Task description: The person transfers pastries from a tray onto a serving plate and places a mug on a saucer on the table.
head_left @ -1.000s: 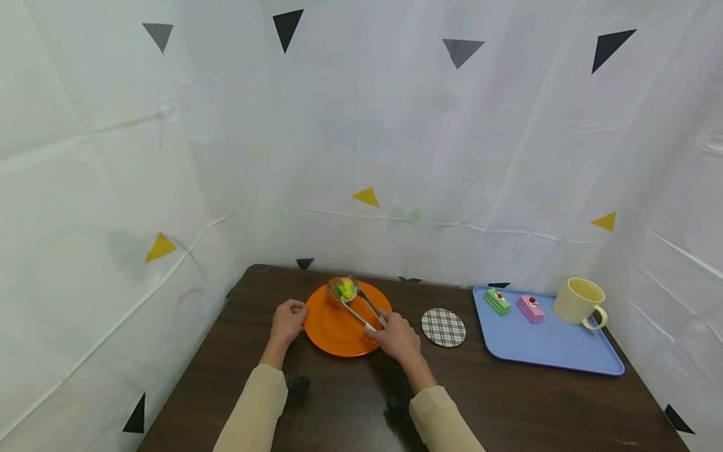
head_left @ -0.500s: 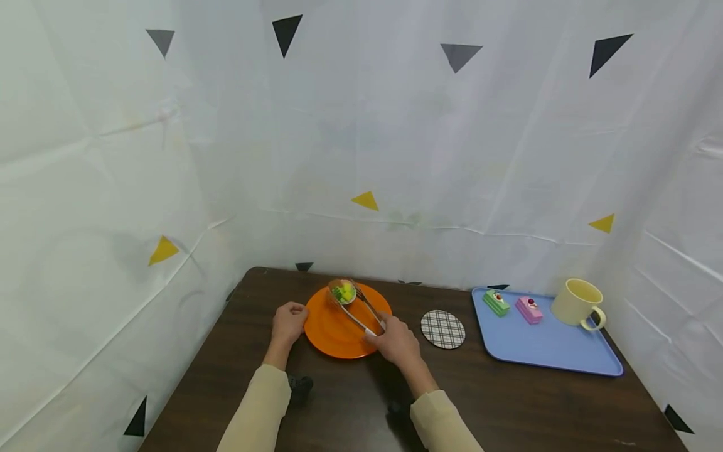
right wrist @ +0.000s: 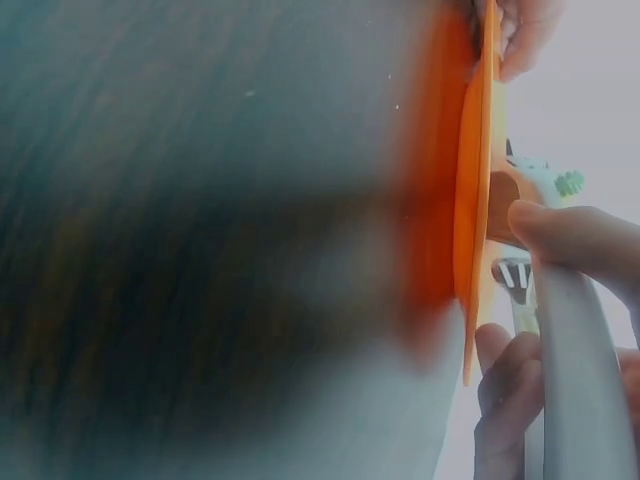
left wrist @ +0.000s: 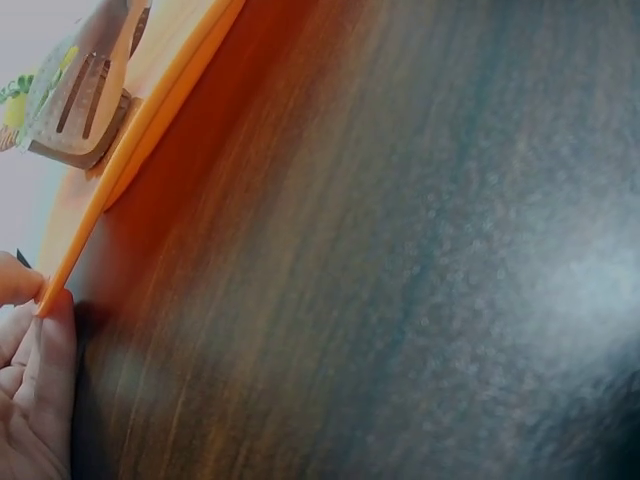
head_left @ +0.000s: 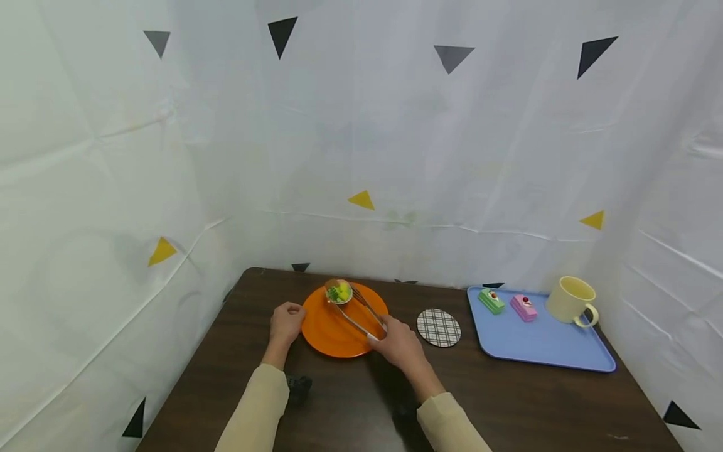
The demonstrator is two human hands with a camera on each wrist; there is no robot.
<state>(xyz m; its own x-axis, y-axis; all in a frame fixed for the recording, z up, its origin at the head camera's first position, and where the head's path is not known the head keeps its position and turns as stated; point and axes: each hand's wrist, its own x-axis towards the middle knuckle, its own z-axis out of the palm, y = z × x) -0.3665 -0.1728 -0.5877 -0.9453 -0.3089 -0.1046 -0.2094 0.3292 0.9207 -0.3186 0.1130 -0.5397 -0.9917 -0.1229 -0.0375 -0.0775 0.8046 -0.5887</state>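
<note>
My left hand (head_left: 286, 323) is at the left edge of an orange plate (head_left: 333, 334). In the left wrist view, its thumb and fingers pinch the plate's rim. My right hand (head_left: 400, 345) grips metal tongs (right wrist: 580, 370) over the plate. The tongs' slotted ends (left wrist: 85, 95) stand around a small round food piece (head_left: 341, 292) with a pale rim and green and yellow topping, at the back of the plate. A brown patch lies beside that piece. Whether the tongs squeeze it I cannot tell.
A round checked coaster (head_left: 439, 328) lies right of the plate. Further right, a blue tray (head_left: 542, 348) bears a green cake slice (head_left: 491, 301), a pink cake slice (head_left: 523, 308) and a yellow mug (head_left: 569, 300). A white sheet (head_left: 395, 138) hangs behind the dark table (head_left: 486, 402).
The head view has shifted slightly. Both hands keep their places at the plate, and the tongs stay around the food piece.
</note>
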